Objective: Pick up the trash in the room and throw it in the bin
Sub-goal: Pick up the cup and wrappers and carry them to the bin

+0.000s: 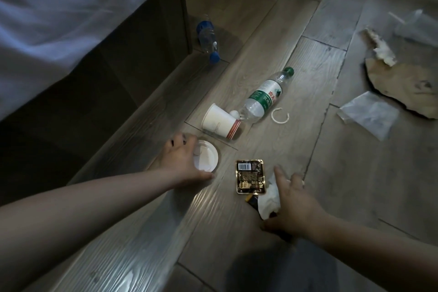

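Observation:
Trash lies scattered on the wooden floor; no bin is in view. My left hand [182, 161] spans a white plastic lid [209, 156] lying flat, fingers on its far rim and thumb on its near rim. My right hand [291, 206] hovers with spread fingers over a crumpled white tissue [269, 199] and a dark wrapper scrap under it. A black and gold snack tray [250, 176] lies between my hands. Beyond it, a white paper cup [220, 121] lies on its side, touching a green-labelled plastic bottle [263, 97]. A white plastic ring [280, 116] lies beside the bottle.
A blue-capped clear bottle [207, 38] lies against the dark bed frame [118, 78] on the left, under white bedding [47, 19]. At right lie a clear plastic bag [369, 114], torn cardboard [403, 85], crumpled paper [381, 47] and clear wrapping [414, 26].

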Demonstrator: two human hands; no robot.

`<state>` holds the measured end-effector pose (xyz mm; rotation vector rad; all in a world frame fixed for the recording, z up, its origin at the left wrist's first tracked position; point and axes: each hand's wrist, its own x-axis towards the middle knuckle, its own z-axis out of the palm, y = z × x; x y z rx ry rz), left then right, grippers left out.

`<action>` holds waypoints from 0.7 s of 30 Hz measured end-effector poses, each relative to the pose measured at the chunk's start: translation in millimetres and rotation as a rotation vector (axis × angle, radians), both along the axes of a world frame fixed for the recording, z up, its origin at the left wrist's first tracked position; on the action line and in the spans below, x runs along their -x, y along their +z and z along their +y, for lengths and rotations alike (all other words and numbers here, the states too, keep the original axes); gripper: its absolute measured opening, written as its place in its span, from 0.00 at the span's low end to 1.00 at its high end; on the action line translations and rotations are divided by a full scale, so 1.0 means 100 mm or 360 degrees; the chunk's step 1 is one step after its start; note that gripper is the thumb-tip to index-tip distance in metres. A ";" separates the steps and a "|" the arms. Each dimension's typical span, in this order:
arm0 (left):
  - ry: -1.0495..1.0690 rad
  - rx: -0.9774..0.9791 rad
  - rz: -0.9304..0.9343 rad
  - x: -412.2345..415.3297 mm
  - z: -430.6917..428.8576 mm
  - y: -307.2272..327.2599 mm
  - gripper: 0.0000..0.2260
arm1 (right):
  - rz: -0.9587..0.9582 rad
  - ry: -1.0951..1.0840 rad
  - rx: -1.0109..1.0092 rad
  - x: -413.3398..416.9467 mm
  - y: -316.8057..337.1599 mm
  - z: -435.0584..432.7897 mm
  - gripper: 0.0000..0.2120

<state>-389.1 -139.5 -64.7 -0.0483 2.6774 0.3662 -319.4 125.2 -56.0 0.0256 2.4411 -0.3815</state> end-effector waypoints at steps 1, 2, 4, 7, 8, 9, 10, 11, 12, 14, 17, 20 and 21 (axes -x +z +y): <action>-0.0003 0.0004 0.0011 0.00 0.00 0.00 0.45 | 0.0077 0.0033 0.0016 -0.01 -0.02 0.01 0.66; -0.0011 -0.0001 0.0013 0.00 0.00 0.00 0.44 | 0.0143 0.0066 0.0040 -0.03 -0.03 0.02 0.65; -0.0015 -0.0048 -0.0004 0.01 -0.04 0.02 0.44 | 0.0237 0.0148 0.0094 -0.03 -0.02 0.04 0.64; 0.0006 -0.0151 0.0010 0.01 -0.11 0.06 0.44 | 0.0249 0.0283 0.0126 0.02 0.01 0.02 0.63; 0.0010 -0.0190 0.0025 0.01 -0.13 0.07 0.44 | 0.0231 0.0320 0.0132 0.03 0.03 0.00 0.62; 0.0002 -0.0226 0.0045 0.00 -0.15 0.09 0.43 | 0.0224 0.0368 0.0126 0.05 0.03 -0.01 0.61; -0.0025 -0.0247 0.0068 -0.01 -0.16 0.11 0.42 | 0.0226 0.0424 0.0111 0.06 0.03 -0.03 0.60; -0.0068 -0.0253 0.0084 -0.01 -0.17 0.12 0.42 | 0.0235 0.0482 0.0098 0.07 0.03 -0.05 0.59; -0.0116 -0.0251 0.0091 -0.02 -0.18 0.13 0.42 | 0.0243 0.0537 0.0087 0.08 0.02 -0.07 0.58; -0.0166 -0.0245 0.0084 -0.03 -0.19 0.14 0.42 | 0.0260 0.0618 0.0053 0.12 0.00 -0.09 0.55; -0.0145 -0.0244 0.0053 -0.05 -0.19 0.13 0.43 | 0.0257 0.0632 0.0013 0.17 -0.03 -0.10 0.54; -0.0142 -0.0250 0.0043 -0.05 -0.19 0.13 0.43 | 0.0242 0.0568 0.0027 0.23 -0.03 -0.12 0.57; -0.0147 -0.0258 0.0041 -0.05 -0.19 0.14 0.43 | 0.0239 0.0547 0.0029 0.26 -0.04 -0.12 0.58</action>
